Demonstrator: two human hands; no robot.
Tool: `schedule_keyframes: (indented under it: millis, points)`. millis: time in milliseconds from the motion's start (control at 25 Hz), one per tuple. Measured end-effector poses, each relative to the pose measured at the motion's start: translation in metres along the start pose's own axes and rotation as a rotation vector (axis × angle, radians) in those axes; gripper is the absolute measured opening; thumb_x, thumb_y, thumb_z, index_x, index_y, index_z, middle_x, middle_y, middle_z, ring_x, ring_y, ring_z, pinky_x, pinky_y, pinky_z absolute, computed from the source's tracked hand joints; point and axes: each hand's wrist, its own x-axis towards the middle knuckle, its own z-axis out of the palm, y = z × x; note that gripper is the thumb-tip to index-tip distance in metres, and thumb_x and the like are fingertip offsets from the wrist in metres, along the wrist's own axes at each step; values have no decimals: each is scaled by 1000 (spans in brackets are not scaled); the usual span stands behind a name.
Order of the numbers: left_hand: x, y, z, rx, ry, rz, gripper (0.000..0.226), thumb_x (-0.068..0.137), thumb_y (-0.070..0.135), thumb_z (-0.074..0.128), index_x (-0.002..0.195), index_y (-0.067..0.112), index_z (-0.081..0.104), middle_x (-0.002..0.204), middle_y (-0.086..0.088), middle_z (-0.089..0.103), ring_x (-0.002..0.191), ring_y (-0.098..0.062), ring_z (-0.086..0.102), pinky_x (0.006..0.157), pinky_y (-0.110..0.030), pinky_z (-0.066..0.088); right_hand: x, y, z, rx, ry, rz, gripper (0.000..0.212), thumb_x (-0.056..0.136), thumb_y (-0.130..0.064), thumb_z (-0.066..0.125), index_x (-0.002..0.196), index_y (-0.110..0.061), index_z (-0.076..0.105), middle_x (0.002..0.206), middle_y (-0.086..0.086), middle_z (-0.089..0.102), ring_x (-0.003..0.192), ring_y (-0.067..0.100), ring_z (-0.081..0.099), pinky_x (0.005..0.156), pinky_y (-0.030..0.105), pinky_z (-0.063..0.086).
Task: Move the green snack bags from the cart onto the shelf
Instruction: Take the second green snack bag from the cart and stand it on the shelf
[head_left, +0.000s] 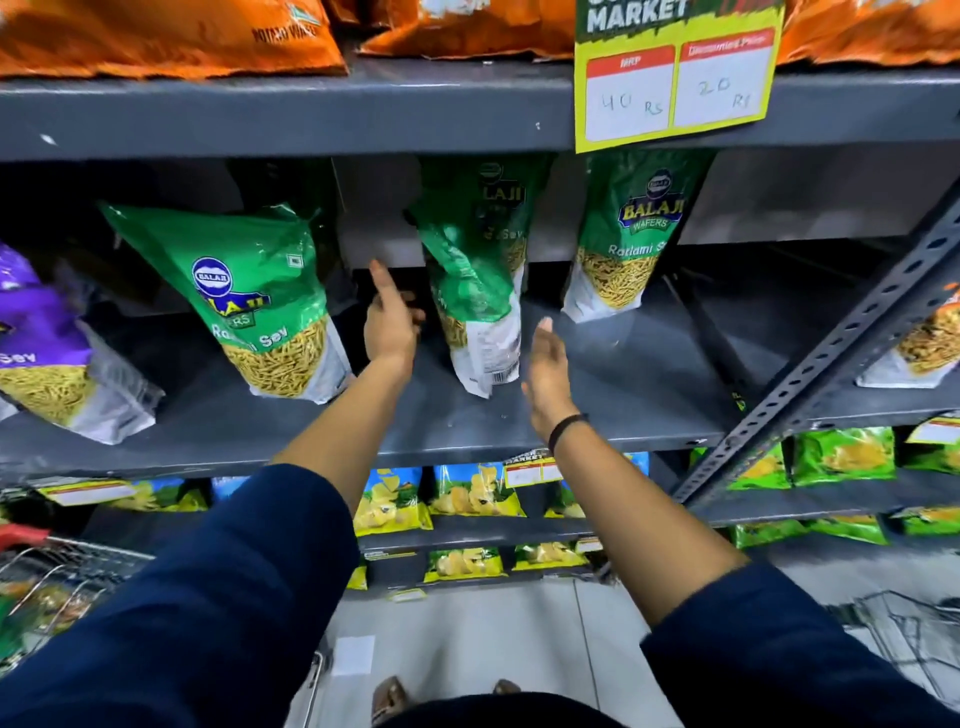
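Three green snack bags stand on the grey shelf: a left bag leaning left, a middle bag turned edge-on and blurred, and a right bag upright at the back. My left hand is just left of the middle bag, fingers apart, holding nothing. My right hand is just right of that bag's base, palm open, a small gap between them. The wire cart sits at the lower left with packets inside.
A purple snack bag leans at the shelf's far left. A perforated diagonal brace crosses the right side. A price sign hangs from the upper shelf with orange bags above. Yellow, blue and green packets fill lower shelves.
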Motion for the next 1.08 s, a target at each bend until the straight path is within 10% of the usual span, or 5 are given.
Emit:
schedule_keyframes:
  millis: [160, 440, 601, 761, 1081]
  points:
    - [19, -21, 17, -45, -212, -87, 99, 57, 91, 32, 129, 26, 48, 136, 1, 54, 123, -18, 51, 113, -40, 35, -10, 14, -3, 0, -6, 42, 50, 93, -46, 32, 134, -18, 38, 144, 3, 40, 132, 22, 38, 113, 49, 31]
    - [-26, -7, 25, 113, 61, 16, 72, 87, 64, 18, 92, 7, 61, 72, -15, 67, 79, -31, 65, 89, -43, 52, 20, 5, -8, -58, -21, 36, 51, 93, -46, 34, 136, -18, 36, 147, 3, 38, 134, 21, 37, 113, 47, 31]
    - [0, -8, 26, 30, -27, -17, 68, 87, 64, 28, 128, 13, 49, 134, -14, 54, 125, -30, 48, 106, -38, 38, 27, -1, -14, -95, -30, 46, 52, 92, -48, 34, 134, -17, 38, 146, 5, 39, 134, 23, 37, 113, 48, 31]
    - [0, -6, 40, -164, -396, -213, 72, 89, 62, 11, 128, 16, 49, 114, 4, 60, 107, -19, 58, 90, -33, 47, 26, 1, -13, -96, -79, 62, 55, 91, -50, 32, 137, -18, 35, 147, 3, 38, 134, 22, 37, 114, 47, 30]
    - [3, -21, 53, -134, -182, -334, 108, 56, 90, 24, 136, 19, 37, 146, -10, 42, 132, -30, 41, 113, -49, 33, 48, 1, 3, -199, 138, 13, 58, 88, -54, 32, 121, -9, 51, 131, 18, 54, 121, 34, 50, 104, 45, 41]
